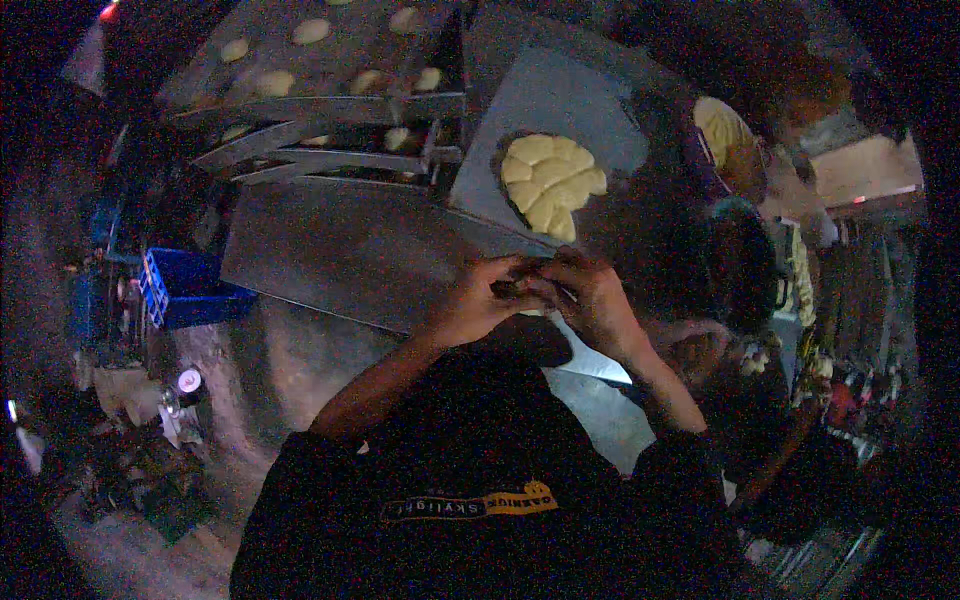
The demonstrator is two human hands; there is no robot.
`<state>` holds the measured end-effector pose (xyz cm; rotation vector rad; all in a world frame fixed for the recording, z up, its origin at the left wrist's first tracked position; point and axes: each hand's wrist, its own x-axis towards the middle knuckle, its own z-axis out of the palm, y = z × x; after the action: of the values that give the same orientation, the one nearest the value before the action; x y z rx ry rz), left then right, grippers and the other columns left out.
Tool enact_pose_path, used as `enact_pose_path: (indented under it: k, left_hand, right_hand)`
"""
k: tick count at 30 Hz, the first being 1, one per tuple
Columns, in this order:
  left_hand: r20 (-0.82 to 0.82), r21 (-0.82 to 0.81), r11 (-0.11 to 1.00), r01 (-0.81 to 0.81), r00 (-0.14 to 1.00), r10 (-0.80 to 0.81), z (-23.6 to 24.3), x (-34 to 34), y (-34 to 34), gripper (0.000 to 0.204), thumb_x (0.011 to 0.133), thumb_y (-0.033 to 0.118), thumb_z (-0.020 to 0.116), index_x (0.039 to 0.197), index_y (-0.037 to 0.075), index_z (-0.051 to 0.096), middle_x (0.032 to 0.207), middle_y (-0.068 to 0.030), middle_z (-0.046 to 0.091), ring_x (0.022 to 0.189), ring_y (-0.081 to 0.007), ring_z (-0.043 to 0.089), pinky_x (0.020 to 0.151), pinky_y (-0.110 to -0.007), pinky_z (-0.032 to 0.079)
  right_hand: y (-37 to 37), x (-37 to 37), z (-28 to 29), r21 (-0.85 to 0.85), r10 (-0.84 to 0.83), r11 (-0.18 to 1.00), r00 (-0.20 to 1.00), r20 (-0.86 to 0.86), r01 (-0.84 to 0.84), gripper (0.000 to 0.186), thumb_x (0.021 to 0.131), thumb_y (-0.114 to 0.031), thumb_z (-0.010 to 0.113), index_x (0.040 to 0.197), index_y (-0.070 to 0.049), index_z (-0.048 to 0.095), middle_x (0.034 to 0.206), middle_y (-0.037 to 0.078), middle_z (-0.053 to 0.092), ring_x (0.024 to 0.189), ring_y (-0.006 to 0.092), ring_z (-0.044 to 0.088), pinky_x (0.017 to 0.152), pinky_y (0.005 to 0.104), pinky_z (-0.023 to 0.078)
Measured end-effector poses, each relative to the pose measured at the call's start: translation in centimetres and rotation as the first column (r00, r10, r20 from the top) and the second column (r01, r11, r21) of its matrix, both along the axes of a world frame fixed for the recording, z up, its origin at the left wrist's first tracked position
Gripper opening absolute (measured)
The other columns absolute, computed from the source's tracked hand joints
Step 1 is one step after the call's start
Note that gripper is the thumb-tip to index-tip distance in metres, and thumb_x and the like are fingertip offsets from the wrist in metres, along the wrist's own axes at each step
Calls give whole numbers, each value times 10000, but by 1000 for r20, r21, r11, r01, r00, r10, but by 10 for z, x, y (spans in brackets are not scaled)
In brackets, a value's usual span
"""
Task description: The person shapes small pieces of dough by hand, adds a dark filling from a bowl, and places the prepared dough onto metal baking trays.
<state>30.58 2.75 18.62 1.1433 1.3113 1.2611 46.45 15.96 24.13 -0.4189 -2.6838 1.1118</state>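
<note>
My left hand (487, 298) and my right hand (597, 297) meet in front of my chest, at the near edge of the work table. The fingers of both are curled and pressed together. Something small and pale shows in part between them, too dark and covered to name. Just beyond my hands, a round of pale dough (550, 178), scored or pressed into several portions, lies on the grey table top (487, 165). One side of the round is cut away, leaving a ragged edge.
At the far left, stacked metal trays (330, 104) carry several dough balls (311, 32). A bare dark tray (330, 240) extends left of my hands. A blue plastic crate (190, 285) stands further left. People work at the right, one in a yellowish garment (727, 135). The light is dim.
</note>
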Motion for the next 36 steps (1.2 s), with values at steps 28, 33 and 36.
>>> enact_pose_path:
  k: [28, 33, 36]
  left_hand:
    - [295, 54, 496, -867, 488, 821, 66, -220, -258, 664, 995, 523, 447, 1466, 84, 286, 1182, -169, 649, 908, -259, 697, 815, -401, 567]
    - [269, -6, 455, -890, 437, 858, 59, -222, -267, 587, 1003, 479, 464, 1420, 76, 371, 1129, -168, 671, 883, -254, 704, 808, -383, 566]
    - [245, -31, 497, -867, 475, 845, 55, -223, -257, 544, 1007, 452, 474, 1392, 70, 422, 1097, -167, 684, 869, -251, 708, 804, -372, 565]
  right_hand:
    - [52, -631, 134, 319, 45, 940, 881, -471, 122, 356, 906, -266, 675, 1191, -55, 642, 1065, 148, 691, 939, 277, 669, 846, 386, 535]
    - [105, -686, 85, 583, 62, 790, 921, -385, 190, 336, 886, -292, 656, 1167, -108, 674, 1041, 137, 693, 931, 308, 673, 855, 420, 540]
    - [176, -668, 101, 697, 71, 646, 884, -462, 313, 328, 875, -308, 644, 1153, -140, 693, 1027, 131, 695, 926, 327, 675, 860, 441, 543]
